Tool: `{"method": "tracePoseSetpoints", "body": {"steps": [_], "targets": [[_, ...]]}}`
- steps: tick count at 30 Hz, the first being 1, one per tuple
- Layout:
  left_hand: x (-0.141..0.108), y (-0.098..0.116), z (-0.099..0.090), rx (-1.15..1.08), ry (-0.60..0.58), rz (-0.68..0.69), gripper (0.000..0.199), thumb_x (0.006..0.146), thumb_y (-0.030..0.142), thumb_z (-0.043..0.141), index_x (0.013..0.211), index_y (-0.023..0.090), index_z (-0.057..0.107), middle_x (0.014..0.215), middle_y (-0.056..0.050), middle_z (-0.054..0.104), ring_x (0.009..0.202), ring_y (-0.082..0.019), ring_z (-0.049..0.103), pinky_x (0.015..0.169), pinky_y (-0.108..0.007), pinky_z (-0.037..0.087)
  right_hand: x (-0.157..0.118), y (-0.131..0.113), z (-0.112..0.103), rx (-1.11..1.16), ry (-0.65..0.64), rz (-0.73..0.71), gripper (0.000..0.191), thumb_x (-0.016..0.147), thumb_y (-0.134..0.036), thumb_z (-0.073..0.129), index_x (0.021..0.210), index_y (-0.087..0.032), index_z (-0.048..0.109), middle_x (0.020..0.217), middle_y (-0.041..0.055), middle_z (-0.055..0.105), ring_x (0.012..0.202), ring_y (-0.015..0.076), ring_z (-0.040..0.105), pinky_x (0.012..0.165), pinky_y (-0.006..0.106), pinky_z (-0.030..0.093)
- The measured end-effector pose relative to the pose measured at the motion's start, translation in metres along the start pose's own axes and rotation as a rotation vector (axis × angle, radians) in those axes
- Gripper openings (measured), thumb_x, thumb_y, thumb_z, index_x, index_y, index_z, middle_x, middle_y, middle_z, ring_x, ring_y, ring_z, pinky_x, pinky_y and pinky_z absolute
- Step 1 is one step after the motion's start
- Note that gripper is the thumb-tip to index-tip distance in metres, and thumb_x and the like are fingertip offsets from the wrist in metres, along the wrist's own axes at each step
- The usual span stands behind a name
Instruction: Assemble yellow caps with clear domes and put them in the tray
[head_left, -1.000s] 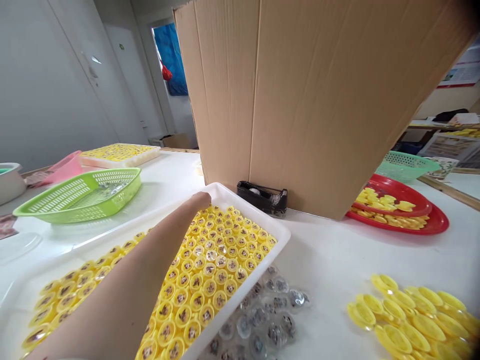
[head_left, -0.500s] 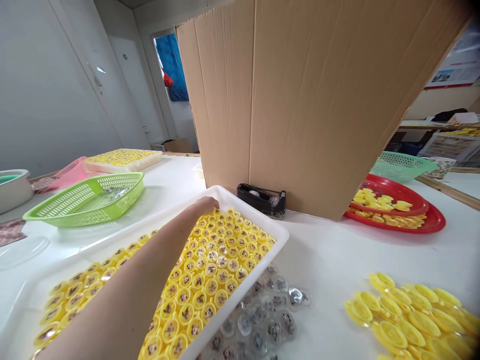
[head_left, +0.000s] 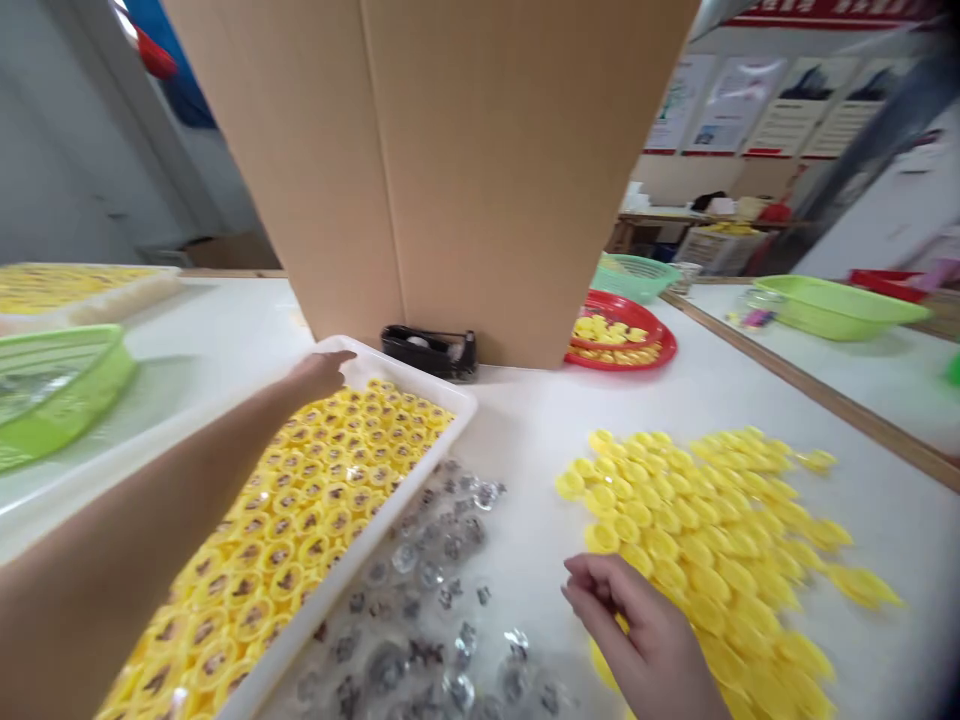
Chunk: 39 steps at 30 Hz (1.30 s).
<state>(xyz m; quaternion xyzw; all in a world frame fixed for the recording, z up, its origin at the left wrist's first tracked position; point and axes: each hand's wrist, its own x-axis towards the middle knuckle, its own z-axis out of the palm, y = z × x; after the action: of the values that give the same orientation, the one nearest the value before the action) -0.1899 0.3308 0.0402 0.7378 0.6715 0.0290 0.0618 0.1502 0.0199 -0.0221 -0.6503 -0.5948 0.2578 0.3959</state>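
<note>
Over by the far corner of the white plastic tray [head_left: 352, 545], the left hand [head_left: 319, 376] lies across the rim, fingers stretched out and not gripping anything I can see, right beside the front rows of yellow caps [head_left: 300, 500]. Biggest change from the earlier shot: the right hand [head_left: 637, 630] has come into view at the bottom, and the whole view has swung to the right, so the lime-green basket [head_left: 52, 390] is now cut off at the left edge and a second lime-green basket [head_left: 832, 308] shows up on another table. The right hand's fingers [head_left: 592, 575] are curled in loosely, and I can't tell if anything is pinched between them. They're right at the lower edge of the loose heap of glossy yellow plastic pieces [head_left: 697, 540], with a piece or two poking out under the hand. The caps in the tray are packed tight in rows, round and ribbed, each with a small brown picture inside. Loose clear plastic domes [head_left: 420, 590] are scattered on the white table [head_left: 525, 470] just beside the tray's near wall. Farther back, a black tape dispenser [head_left: 427, 352] sits against the tall corrugated cardboard [head_left: 450, 170], and a red plate [head_left: 645, 350] holds more yellow pieces.
</note>
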Motion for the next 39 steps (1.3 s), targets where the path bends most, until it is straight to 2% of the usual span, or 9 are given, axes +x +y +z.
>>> {"method": "tracePoseSetpoints", "body": {"steps": [4,9,13,17,20,25,30,35,39], "targets": [[-0.037,0.033,-0.024,-0.142,0.106,0.096,0.05,0.08,0.025,0.049,0.13,0.023,0.05,0.118,-0.008,0.063,0.094,-0.026,0.063,0.085,-0.034,0.047,0.011,0.003,-0.038,-0.4,0.052,-0.053,0.015,0.089,-0.028,0.045,0.079,-0.022,0.055,0.076,0.001,0.06,0.067,0.015,0.058,0.062,0.027,0.046],[-0.141,0.091,-0.037,-0.453,0.067,0.212,0.034,0.076,0.033,0.055,0.107,0.028,0.067,0.102,0.0,0.07,0.088,-0.022,0.065,0.084,-0.032,0.048,0.038,0.007,-0.057,-0.896,-0.139,-0.011,0.021,0.09,-0.02,0.04,0.082,-0.021,0.06,0.085,0.0035,0.059,0.073,0.0167,0.059,0.059,0.027,0.039],[-0.225,0.128,-0.012,-0.597,-0.084,0.299,0.031,0.079,0.035,0.053,0.105,0.028,0.069,0.103,0.0,0.07,0.086,-0.021,0.065,0.08,-0.031,0.049,0.057,0.013,-0.051,-0.964,-0.25,-0.016,0.016,0.086,-0.023,0.047,0.083,-0.02,0.062,0.09,0.0062,0.06,0.077,0.0195,0.06,0.056,0.028,0.034],[-0.27,0.139,0.034,-0.857,-0.153,0.211,0.03,0.082,0.029,0.051,0.107,0.026,0.067,0.103,-0.001,0.07,0.088,-0.019,0.064,0.076,-0.028,0.049,0.067,0.016,-0.045,-0.983,-0.333,-0.015,0.017,0.083,-0.022,0.046,0.077,-0.019,0.061,0.087,0.0079,0.061,0.075,0.0204,0.061,0.055,0.028,0.031],[-0.28,0.139,0.057,-0.935,-0.143,0.123,0.027,0.081,0.026,0.049,0.101,0.024,0.068,0.096,-0.002,0.071,0.085,-0.019,0.064,0.075,-0.029,0.048,0.073,0.015,-0.045,-0.985,-0.387,-0.038,0.014,0.079,-0.024,0.048,0.072,-0.02,0.06,0.086,0.0075,0.063,0.075,0.0209,0.061,0.055,0.029,0.032],[-0.279,0.145,0.068,-1.054,-0.105,0.04,0.027,0.077,0.02,0.05,0.096,0.02,0.069,0.095,-0.005,0.07,0.089,-0.021,0.064,0.081,-0.031,0.047,0.085,0.032,-0.045,-0.958,-0.448,-0.133,0.014,0.077,-0.026,0.05,0.07,-0.021,0.06,0.083,0.0096,0.066,0.074,0.0243,0.063,0.058,0.033,0.04],[-0.268,0.153,0.093,-1.594,-0.265,-0.211,0.033,0.077,0.024,0.055,0.107,0.016,0.061,0.082,-0.006,0.063,0.063,-0.016,0.063,0.061,-0.029,0.049,0.097,0.046,-0.015,-0.672,-0.331,-0.393,0.013,0.076,-0.039,0.057,0.08,-0.028,0.061,0.08,0.0126,0.064,0.069,0.0255,0.063,0.066,0.04,0.047],[-0.27,0.153,0.105,-2.205,-0.51,-0.176,0.039,0.077,0.042,0.061,0.103,0.014,0.055,0.082,-0.006,0.059,0.052,-0.013,0.061,0.054,-0.028,0.05,0.052,-0.035,0.025,-0.537,-0.457,-0.575,0.019,0.077,-0.038,0.055,0.094,-0.031,0.061,0.086,0.0035,0.062,0.069,0.0203,0.062,0.056,0.031,0.048],[-0.273,0.14,0.091,-2.281,-0.409,-0.292,0.029,0.078,0.036,0.063,0.093,0.013,0.054,0.076,-0.006,0.06,0.053,-0.012,0.059,0.051,-0.023,0.049,0.042,-0.082,0.042,-0.458,-0.556,-0.492,0.021,0.08,-0.031,0.055,0.1,-0.027,0.062,0.083,0.0008,0.06,0.065,0.0156,0.059,0.059,0.027,0.048]]}}
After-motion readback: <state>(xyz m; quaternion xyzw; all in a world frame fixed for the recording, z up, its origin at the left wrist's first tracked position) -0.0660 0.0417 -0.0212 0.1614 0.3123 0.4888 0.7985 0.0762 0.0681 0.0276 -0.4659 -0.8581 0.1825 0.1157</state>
